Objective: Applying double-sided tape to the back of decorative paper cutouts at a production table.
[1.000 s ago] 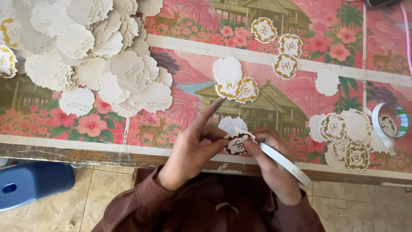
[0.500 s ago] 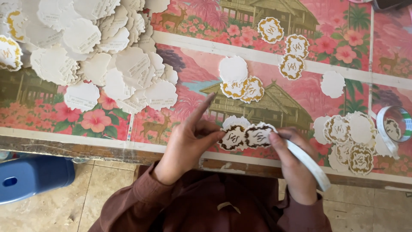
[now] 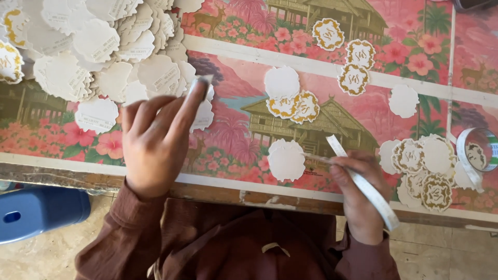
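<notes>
While the left hand (image 3: 155, 142) rises palm-down over the near edge of the desk (image 3: 218, 182), its fingers are stretched out and released, with the index fingertip touching a white scalloped paper cutout (image 3: 205, 106) at the rim of the big pile. Just to its right, the right hand (image 3: 355, 189) is clenched around a long white paper strip (image 3: 363, 184), which runs from past the wrist up beyond the fingertips; whether the fingertips also touch the blank cutout beside them I cannot tell. That blank scalloped cutout (image 3: 286, 161) lies face-down on the flowered desk cover, directly left of the right hand's fingers. To the right of that hand sits a small cluster of cutouts (image 3: 423, 171), some showing gold-rimmed faces, and further right a roll of tape (image 3: 480, 150). Beyond the right hand, a pair of gold-rimmed cutouts (image 3: 293, 106) overlaps under another blank one, and farther still three gold-rimmed pieces (image 3: 353, 57) lie spread apart. Beyond the left hand, the large heap of white cutouts (image 3: 104, 46) spreads toward the far left corner. Below the desk, left of the left sleeve, a blue plastic stool (image 3: 36, 210) stands on the floor.
</notes>
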